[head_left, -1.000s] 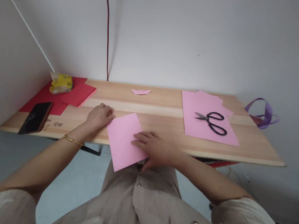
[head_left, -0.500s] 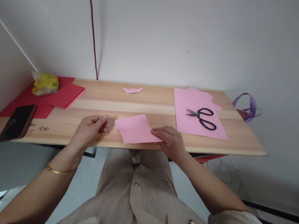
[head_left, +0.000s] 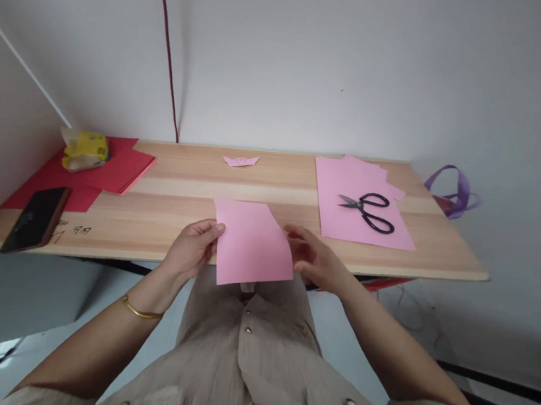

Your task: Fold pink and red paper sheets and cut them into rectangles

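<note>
A pink sheet of paper [head_left: 251, 242] is lifted off the wooden table [head_left: 177, 215], held up at its near edge in front of me. My left hand [head_left: 193, 249] pinches the sheet's left edge, thumb on top. My right hand [head_left: 315, 259] grips the sheet's right edge, its fingers partly behind the paper. A gold bangle sits on my left wrist.
Black scissors [head_left: 369, 211] lie on a stack of pink sheets [head_left: 346, 220] at the right. A small folded pink piece [head_left: 241, 160] rests at the back. Red sheets [head_left: 109, 169], a yellow tissue pack [head_left: 85, 149] and a black phone [head_left: 34, 219] lie at the left. A purple ribbon [head_left: 455, 193] hangs off the right end.
The pink sheet lay flat under my right hand; now both hands have picked it up and turned it upright toward me. My left hand moved onto its left edge.
</note>
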`<state>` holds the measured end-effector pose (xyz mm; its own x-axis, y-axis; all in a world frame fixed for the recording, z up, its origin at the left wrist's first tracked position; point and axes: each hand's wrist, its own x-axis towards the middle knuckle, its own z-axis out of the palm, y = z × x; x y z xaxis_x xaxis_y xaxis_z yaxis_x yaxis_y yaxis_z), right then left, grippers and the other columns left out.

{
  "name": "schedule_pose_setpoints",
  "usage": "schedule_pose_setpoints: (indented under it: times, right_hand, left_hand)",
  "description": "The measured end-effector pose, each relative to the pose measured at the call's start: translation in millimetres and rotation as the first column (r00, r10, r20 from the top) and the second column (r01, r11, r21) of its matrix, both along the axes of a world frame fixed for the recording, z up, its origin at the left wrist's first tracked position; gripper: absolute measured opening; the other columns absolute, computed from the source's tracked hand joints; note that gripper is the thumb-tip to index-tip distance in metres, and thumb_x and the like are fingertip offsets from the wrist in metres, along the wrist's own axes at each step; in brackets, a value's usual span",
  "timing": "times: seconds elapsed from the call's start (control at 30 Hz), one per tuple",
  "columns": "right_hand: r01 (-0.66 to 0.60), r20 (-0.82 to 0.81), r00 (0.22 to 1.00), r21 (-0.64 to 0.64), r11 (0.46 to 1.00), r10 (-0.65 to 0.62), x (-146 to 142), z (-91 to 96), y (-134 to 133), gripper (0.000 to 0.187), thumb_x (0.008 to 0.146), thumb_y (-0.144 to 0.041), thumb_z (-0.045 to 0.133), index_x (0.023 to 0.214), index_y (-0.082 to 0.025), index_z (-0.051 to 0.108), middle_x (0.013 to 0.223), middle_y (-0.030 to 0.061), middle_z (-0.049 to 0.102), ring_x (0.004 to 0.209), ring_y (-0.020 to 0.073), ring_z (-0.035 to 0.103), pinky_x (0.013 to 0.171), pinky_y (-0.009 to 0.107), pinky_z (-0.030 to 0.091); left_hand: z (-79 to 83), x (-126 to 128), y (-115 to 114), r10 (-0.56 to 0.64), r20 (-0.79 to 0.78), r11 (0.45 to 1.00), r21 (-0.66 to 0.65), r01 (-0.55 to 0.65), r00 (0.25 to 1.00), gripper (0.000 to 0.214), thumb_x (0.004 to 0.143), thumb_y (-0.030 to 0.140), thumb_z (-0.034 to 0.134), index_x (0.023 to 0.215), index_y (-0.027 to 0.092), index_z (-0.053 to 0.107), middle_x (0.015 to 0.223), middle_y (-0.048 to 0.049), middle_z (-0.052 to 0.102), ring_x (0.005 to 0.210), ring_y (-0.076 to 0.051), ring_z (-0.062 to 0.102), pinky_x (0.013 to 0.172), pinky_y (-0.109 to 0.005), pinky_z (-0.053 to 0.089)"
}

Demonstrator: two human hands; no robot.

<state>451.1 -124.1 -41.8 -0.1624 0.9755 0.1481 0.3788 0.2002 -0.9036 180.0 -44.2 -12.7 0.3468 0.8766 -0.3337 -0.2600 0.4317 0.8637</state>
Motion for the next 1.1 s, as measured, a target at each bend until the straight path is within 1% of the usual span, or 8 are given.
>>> schedule_pose_setpoints:
  times: [0.1,0.27,0.33,0.5,0.67,0.8,1.0,1.1]
  right_hand:
    - [0.148,-0.19,0.962,-0.24,0.959,-0.196,0.7,3.3,4.1,0.067,0.079,-0.06,0.066,0.132,-0.023,0.052,0.124,0.0136,0.063,0.112,0.0259,0.062,0.092,0.043,0.052]
    - [0.127,-0.228,0.937,-0.484,0.866,-0.265,-11.9,15.5,14.3,0.044,0.078,-0.053,0.07,0.108,-0.021,0.065,0.094,0.0072,0.071,0.08,0.0199,0.067,0.062,0.031,0.054]
    - [0.094,-0.336,0.893,-0.513,0.853,-0.3,-15.4,18.4,17.9,0.041,0.076,-0.052,0.073,0.101,-0.02,0.067,0.087,0.005,0.071,0.072,0.0171,0.065,0.058,0.028,0.051]
    - [0.044,-0.541,0.775,-0.469,0.882,-0.326,-16.3,18.0,23.0,0.037,0.072,-0.049,0.077,0.094,-0.02,0.07,0.09,0.0048,0.072,0.077,0.0176,0.066,0.071,0.033,0.055]
    - [0.176,-0.39,0.866,-0.347,0.921,-0.313,-11.7,15.4,22.8,0.036,0.072,-0.05,0.075,0.089,-0.019,0.073,0.09,0.0047,0.072,0.08,0.0194,0.064,0.073,0.034,0.052]
    - [0.34,-0.178,0.909,-0.21,0.917,-0.378,5.9,16.0,29.5,0.036,0.075,-0.053,0.069,0.076,-0.017,0.069,0.07,-0.0002,0.063,0.065,0.0141,0.056,0.061,0.027,0.044]
    - [0.594,0.05,0.802,-0.159,0.788,-0.595,91.0,24.9,52.3,0.036,0.072,-0.053,0.069,0.069,-0.018,0.057,0.059,-0.0029,0.053,0.053,0.011,0.046,0.051,0.025,0.034]
    - [0.682,0.342,0.706,-0.094,0.725,-0.62,143.0,30.0,58.5,0.03,0.073,-0.046,0.068,0.08,-0.018,0.061,0.06,-0.0007,0.054,0.056,0.0146,0.049,0.052,0.027,0.034]
  left_hand:
    - [2.9,7.1,-1.8,-0.001,-0.005,0.996,0.094,0.001,1.0,0.034,0.057,0.036,0.089,0.061,0.013,0.064,0.054,0.0023,0.06,0.048,-0.007,0.051,0.05,-0.018,0.044]
    - [0.2,12.2,-2.5,0.007,-0.055,0.976,0.219,0.005,0.998,0.031,0.064,0.038,0.085,0.062,0.014,0.064,0.06,0.0013,0.062,0.056,-0.008,0.053,0.057,-0.02,0.044]
    - [-1.8,11.0,-1.6,0.014,-0.098,0.965,0.262,0.013,0.995,0.031,0.066,0.039,0.083,0.062,0.014,0.064,0.062,0.0013,0.062,0.058,-0.009,0.053,0.06,-0.021,0.044]
    - [-8.0,8.9,0.7,0.058,-0.184,0.944,0.331,0.006,0.981,0.039,0.067,0.039,0.082,0.057,0.016,0.052,0.054,0.0053,0.05,0.052,-0.007,0.044,0.054,-0.02,0.037]
    - [-12.4,12.6,4.3,0.123,-0.201,0.934,0.355,-0.045,0.972,0.048,0.064,0.036,0.084,0.054,0.017,0.041,0.052,0.007,0.045,0.049,-0.006,0.04,0.052,-0.02,0.034]
    - [-14.1,14.2,8.1,0.087,-0.125,0.949,0.313,-0.044,0.988,0.048,0.065,0.034,0.084,0.054,0.016,0.041,0.053,0.0063,0.048,0.051,-0.006,0.043,0.055,-0.02,0.036]
    - [-14.4,9.1,15.3,0.104,0.005,0.991,0.082,-0.104,0.995,0.053,0.056,0.031,0.09,0.056,0.017,0.039,0.053,0.0053,0.056,0.049,-0.008,0.05,0.052,-0.02,0.041]
    - [-15.8,4.2,19.2,0.115,-0.051,0.993,-0.028,-0.117,0.992,0.05,0.052,0.032,0.091,0.058,0.017,0.044,0.054,0.0029,0.06,0.046,-0.009,0.051,0.048,-0.02,0.041]
